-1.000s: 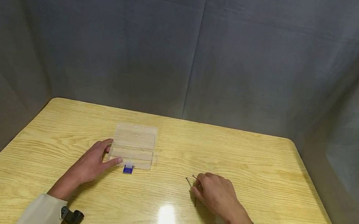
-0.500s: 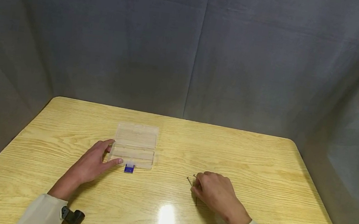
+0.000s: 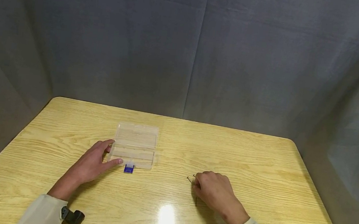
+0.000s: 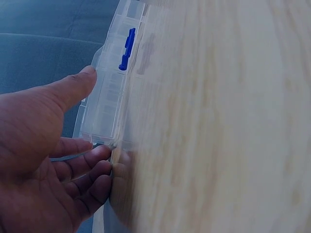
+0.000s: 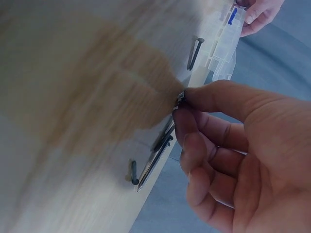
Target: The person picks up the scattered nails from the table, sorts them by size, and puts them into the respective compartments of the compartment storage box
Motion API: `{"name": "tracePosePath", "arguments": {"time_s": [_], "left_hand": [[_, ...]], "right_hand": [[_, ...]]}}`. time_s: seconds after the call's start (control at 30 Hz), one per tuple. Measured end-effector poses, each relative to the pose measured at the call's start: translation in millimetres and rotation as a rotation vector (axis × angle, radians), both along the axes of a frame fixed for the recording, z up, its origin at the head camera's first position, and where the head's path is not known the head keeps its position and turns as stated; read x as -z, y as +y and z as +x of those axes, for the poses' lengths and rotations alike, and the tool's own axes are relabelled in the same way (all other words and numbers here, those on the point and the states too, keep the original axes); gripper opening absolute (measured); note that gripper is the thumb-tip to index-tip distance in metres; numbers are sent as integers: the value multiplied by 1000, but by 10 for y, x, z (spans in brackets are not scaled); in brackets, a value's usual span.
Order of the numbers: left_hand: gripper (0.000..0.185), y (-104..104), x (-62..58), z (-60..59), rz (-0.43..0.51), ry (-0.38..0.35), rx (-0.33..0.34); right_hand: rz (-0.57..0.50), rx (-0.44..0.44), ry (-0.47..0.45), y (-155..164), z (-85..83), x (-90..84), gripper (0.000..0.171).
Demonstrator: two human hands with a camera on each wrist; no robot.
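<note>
A clear plastic box [image 3: 135, 146] lies on the table with its lid folded back and a blue latch [image 3: 128, 169] at its front. My left hand [image 3: 90, 164] holds the box at its near left corner, thumb on the front rim and fingers along the side. To the right, my right hand [image 3: 215, 190] is low over the table, thumb and index finger pinching a dark metal nail [image 5: 180, 99] mostly hidden by the fingertips. Around those fingertips lie several more nails, including one nail [image 5: 196, 53] towards the box and a short-looking nail [image 5: 134, 173] beneath the curled fingers.
The wooden table [image 3: 171, 185] has rounded far corners and a bright light reflection near its front. Grey cloth [image 3: 186, 53] hangs behind it and on both sides. A black wrist camera [image 3: 72, 217] sits at the left sleeve.
My right hand has shifted slightly left, its fingertips covering a little more of the nails. The left hand and the box stay in place, apart from a slight shift of the whole view.
</note>
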State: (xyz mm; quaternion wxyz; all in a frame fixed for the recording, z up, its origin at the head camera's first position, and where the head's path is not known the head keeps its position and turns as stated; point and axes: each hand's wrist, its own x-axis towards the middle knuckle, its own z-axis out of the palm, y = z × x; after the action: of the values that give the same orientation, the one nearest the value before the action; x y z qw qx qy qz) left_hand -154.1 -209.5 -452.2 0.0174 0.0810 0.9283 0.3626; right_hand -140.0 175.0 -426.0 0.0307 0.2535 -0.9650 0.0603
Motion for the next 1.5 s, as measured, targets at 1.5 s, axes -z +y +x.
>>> {"name": "tracePosePath", "arguments": {"time_s": [1.5], "left_hand": [[81,-10,-5,-9,-28,15,19]], "right_hand": [[-261,-197,11,-129,-123,1,12]]}}
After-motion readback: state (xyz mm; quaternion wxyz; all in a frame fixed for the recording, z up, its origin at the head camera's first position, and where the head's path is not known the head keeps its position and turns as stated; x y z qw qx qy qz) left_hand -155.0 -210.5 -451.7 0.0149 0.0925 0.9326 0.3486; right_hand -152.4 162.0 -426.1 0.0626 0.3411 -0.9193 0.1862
